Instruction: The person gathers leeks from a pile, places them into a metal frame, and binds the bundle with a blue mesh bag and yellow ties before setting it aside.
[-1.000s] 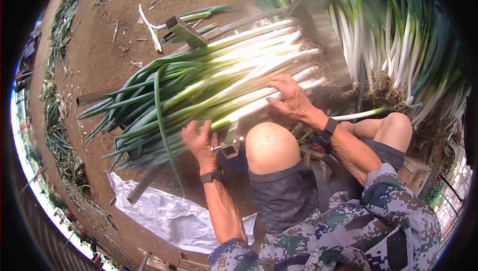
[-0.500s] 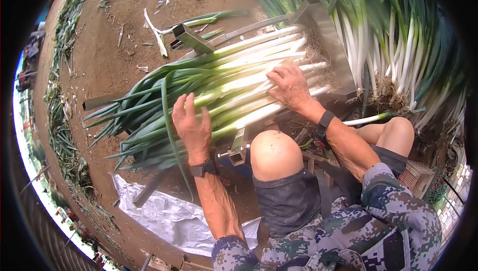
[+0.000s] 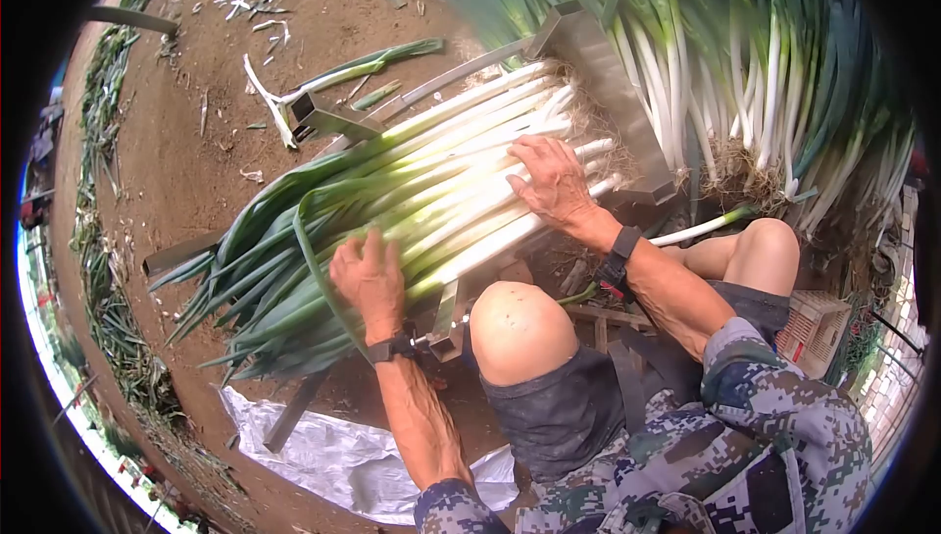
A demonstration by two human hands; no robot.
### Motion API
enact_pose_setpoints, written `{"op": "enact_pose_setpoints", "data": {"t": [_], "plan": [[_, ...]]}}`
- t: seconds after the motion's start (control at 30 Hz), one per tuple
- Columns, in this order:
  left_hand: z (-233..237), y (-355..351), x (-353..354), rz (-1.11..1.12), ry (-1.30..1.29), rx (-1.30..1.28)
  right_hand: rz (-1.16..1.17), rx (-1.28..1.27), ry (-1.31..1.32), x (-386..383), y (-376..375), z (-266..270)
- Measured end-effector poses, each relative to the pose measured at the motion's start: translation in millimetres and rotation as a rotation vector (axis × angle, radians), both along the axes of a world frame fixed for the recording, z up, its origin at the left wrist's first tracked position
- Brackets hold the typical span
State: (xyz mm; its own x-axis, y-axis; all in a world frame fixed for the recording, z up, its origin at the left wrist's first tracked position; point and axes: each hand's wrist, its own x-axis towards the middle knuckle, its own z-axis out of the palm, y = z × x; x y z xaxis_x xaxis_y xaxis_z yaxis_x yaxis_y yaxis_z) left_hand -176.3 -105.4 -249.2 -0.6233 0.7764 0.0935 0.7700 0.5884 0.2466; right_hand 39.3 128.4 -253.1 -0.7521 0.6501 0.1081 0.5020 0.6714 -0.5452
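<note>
A layer of long green onions [image 3: 446, 191] lies side by side in a metal frame [image 3: 600, 83], white stalks and roots to the right, green leaves to the left. My left hand [image 3: 370, 279] rests on the leaf end at the near side, fingers spread, holding nothing. Over the white stalks near the roots lies my right hand [image 3: 554, 181], fingers loosely bent and thumb apart, touching the stalks without closing round one. One long leaf [image 3: 316, 257] bends across the others beside my left hand. The undersides of the fingers are hidden.
A big heap of green onions [image 3: 760, 83] stands behind the frame at the right. A loose onion [image 3: 701, 230] lies by my knee. Silvery sheeting [image 3: 343, 465] covers ground below the leaves. Trimmed scraps [image 3: 270, 107] lie on the soil, and a crate [image 3: 818, 333] stands at the right.
The view has shifted, so the frame sits further left and lower. My left hand has come down onto the leaves, its fingers less raised. My right hand stays on the white stalks.
</note>
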Motion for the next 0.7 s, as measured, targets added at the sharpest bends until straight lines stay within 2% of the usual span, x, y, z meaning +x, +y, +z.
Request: {"op": "enact_pose_setpoints", "data": {"t": [0.1, 0.23, 0.3, 0.37, 0.4, 0.43, 0.5, 0.53, 0.63, 0.7], "plan": [[6, -7, 17, 0.013, 0.009, 0.012, 0.035, 0.084, 0.095, -24, 13, 9], [10, -4, 20, 0.028, -0.008, -0.005, 0.096, 0.114, -0.218, -28, 19, -25], [12, -2, 14, 0.039, -0.008, 0.009, 0.095, 0.167, -0.238, -28, 20, -33], [15, 3, 10, 0.12, -0.086, 0.157, 0.13, 0.152, -0.195, -20, 28, -28], [15, 7, 3, 0.148, -0.129, 0.239, 0.111, 0.182, -0.23, -14, 35, -23], [17, 11, -6, 0.158, -0.054, 0.246, 0.065, 0.183, -0.37, -8, 45, -21], [26, 13, -16, 0.188, 0.089, 0.245, 0.006, 0.234, -0.204, 1, 56, -17], [35, 13, -20, 0.263, 0.094, 0.148, 0.009, 0.257, -0.2, 1, 50, -16], [36, 0, -41, 0.426, 0.116, 0.248, 0.014, 0.307, -0.174, -10, 47, -17], [43, -8, -56, 0.346, 0.207, 0.177, 0.011, 0.192, -0.19, -10, 43, -27]]}}
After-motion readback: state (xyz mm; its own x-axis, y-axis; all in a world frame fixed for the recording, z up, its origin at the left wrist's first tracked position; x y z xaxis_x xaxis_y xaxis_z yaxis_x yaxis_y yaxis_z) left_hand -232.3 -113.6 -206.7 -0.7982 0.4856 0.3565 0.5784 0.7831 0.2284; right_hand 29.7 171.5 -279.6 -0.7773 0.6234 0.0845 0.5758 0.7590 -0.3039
